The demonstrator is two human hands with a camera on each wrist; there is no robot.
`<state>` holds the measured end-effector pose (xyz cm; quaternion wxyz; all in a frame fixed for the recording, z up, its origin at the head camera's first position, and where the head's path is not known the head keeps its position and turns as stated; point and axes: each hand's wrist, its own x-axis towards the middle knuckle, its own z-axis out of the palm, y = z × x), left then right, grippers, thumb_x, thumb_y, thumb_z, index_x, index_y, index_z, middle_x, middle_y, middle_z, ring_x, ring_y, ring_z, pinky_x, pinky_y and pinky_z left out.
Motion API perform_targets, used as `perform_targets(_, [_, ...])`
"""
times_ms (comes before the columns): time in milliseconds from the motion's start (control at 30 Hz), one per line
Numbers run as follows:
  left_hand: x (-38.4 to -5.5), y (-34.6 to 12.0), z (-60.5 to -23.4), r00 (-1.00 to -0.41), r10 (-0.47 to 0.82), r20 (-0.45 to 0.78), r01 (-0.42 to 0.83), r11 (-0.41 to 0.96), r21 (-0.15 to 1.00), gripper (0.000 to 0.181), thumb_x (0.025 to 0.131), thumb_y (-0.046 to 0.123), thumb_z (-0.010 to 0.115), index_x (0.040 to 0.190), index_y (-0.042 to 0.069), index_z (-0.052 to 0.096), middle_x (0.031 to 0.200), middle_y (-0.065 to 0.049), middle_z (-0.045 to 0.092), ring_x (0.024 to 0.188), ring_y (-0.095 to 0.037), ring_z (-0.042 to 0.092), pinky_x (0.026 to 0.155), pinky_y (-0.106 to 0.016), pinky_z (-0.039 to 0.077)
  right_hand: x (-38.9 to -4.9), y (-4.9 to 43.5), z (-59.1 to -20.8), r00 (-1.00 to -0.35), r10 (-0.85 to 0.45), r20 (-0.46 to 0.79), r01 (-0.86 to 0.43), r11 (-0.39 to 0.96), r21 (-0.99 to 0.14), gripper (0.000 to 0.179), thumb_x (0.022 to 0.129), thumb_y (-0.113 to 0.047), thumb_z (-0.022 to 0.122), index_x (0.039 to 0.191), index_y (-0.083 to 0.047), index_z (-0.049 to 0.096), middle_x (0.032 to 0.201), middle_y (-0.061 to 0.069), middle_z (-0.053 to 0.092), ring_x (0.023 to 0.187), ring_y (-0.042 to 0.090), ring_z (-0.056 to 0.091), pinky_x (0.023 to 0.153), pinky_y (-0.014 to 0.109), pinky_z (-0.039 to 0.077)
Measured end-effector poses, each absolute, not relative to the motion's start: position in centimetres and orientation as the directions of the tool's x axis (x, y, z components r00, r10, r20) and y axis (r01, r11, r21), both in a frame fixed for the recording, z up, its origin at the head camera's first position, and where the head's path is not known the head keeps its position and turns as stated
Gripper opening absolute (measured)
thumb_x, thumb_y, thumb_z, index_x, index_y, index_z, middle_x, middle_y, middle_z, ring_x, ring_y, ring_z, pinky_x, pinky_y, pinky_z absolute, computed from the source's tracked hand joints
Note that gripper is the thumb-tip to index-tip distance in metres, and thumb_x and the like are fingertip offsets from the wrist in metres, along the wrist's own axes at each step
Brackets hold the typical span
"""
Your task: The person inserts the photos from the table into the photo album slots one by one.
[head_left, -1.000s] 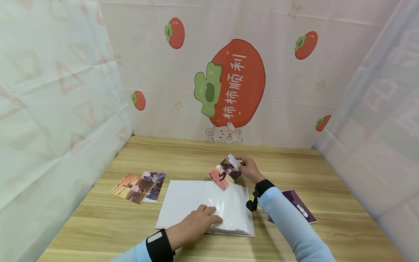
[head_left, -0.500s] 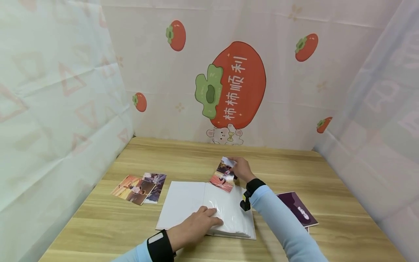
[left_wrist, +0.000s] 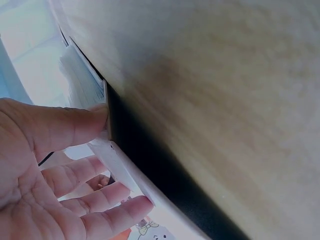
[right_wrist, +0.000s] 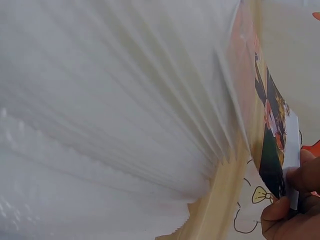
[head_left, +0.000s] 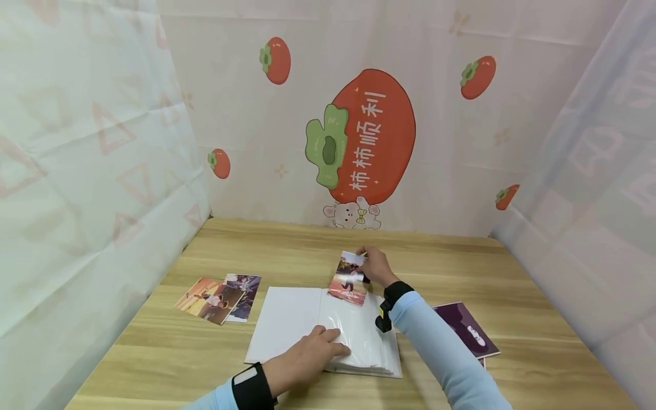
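Note:
An open photo album with white pages and clear plastic sleeves lies on the table. My left hand rests on its lower middle with the fingers extended; in the left wrist view the thumb and fingertips touch the album's edge. My right hand pinches the upper right corner of a photo with a sunset-coloured lower part. That photo overlaps the top of the right page. In the right wrist view its pinkish lower part shows through a translucent sleeve, while thumb and finger grip its white-edged end.
Two overlapping photos lie left of the album. A dark purple booklet lies to the right, partly hidden by the right sleeve, with another edge showing beneath it. A printed cloth hangs behind the table.
The right hand has moved slightly left and turned the photo more upright, bringing its lower edge square to the page's top. The left hand has stayed on the album.

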<state>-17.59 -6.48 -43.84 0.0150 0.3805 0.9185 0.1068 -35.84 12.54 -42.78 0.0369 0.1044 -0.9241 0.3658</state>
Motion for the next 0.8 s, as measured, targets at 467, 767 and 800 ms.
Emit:
perform_targets(467, [-17.47,-6.46,-43.89,-0.713,0.700,0.048,0.695,0.695,0.186,0.053,0.074,-0.006,0.069,0.116,0.027,0.065,0.122,-0.005,0.051,0.100,-0.020,0.047,0.071,-0.030,0.048,-35.69,12.22,-43.48,-0.966,-0.197,0.167,-0.257,0.691,-0.675,0.033,0.081,0.014,0.045,0.101,-0.002,0.065,0.109,0.016,0.061,0.098,0.031,0.056,0.076,0.039,0.047])
perform_targets(767, [-17.35,-6.63,-43.89,-0.707,0.704,0.065,0.702,0.688,0.183,0.052,0.077,-0.007,0.064,0.117,0.026,0.065,0.122,-0.005,0.050,0.102,-0.021,0.046,0.069,-0.031,0.049,-35.28,12.38,-43.37,-0.954,-0.271,0.127,-0.283,0.679,-0.677,0.028,0.083,0.012,0.050,0.099,-0.003,0.067,0.093,0.010,0.060,0.081,0.023,0.054,0.064,0.031,0.043])
perform_targets(800, [-17.35,-6.64,-43.88,-0.709,0.702,0.062,0.700,0.690,0.185,0.051,0.077,-0.007,0.064,0.117,0.026,0.064,0.123,-0.006,0.050,0.102,-0.021,0.046,0.070,-0.032,0.049,-35.28,12.42,-43.41,-0.953,-0.278,0.119,-0.283,0.678,-0.678,0.028,0.083,0.011,0.050,0.099,-0.004,0.067,0.092,0.009,0.060,0.082,0.023,0.054,0.064,0.031,0.043])
